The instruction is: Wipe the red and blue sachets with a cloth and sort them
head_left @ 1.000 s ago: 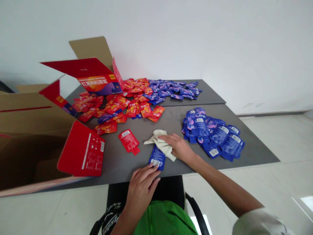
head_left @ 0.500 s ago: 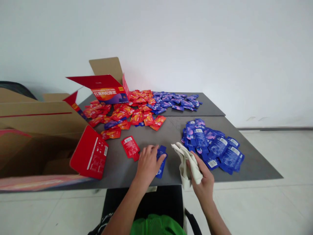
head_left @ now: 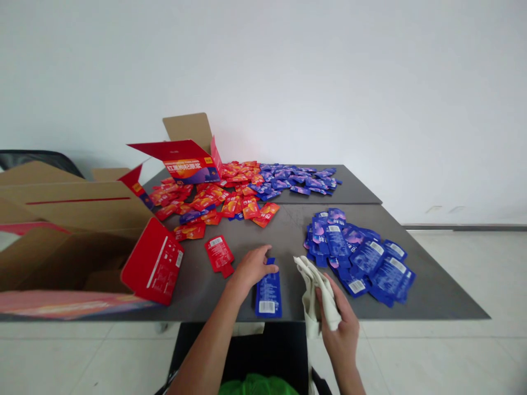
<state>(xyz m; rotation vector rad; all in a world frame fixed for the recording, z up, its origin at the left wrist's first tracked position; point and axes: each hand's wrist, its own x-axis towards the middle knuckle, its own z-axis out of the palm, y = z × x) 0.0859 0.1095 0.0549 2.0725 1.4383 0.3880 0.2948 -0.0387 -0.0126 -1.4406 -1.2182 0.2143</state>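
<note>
A folded cream-white cloth [head_left: 319, 296] is gripped in my right hand [head_left: 342, 329], above the table's front edge. A blue sachet [head_left: 268, 293] lies flat with its barcode end toward me. My left hand [head_left: 252, 269] is over its far end, fingers and thumb apart, with the thumb overlapping the sachet; whether it presses on it I cannot tell. Left of that hand lies a single red sachet [head_left: 219, 255], barcode side up. Beyond the cloth, to the right, spreads a pile of blue sachets [head_left: 358, 252].
A large open carton [head_left: 152, 263] stands at the left front of the grey table [head_left: 296, 233]. Farther back is a smaller open red box [head_left: 189, 164], next to heaps of orange-red sachets [head_left: 242, 192] and blue-purple sachets [head_left: 300, 178]. Behind the table rises a white wall [head_left: 288, 71].
The view has tilted slightly up. My left hand has shifted to the sachet's far end, uncovering more of it and its barcode. The cloth remains in my right hand.
</note>
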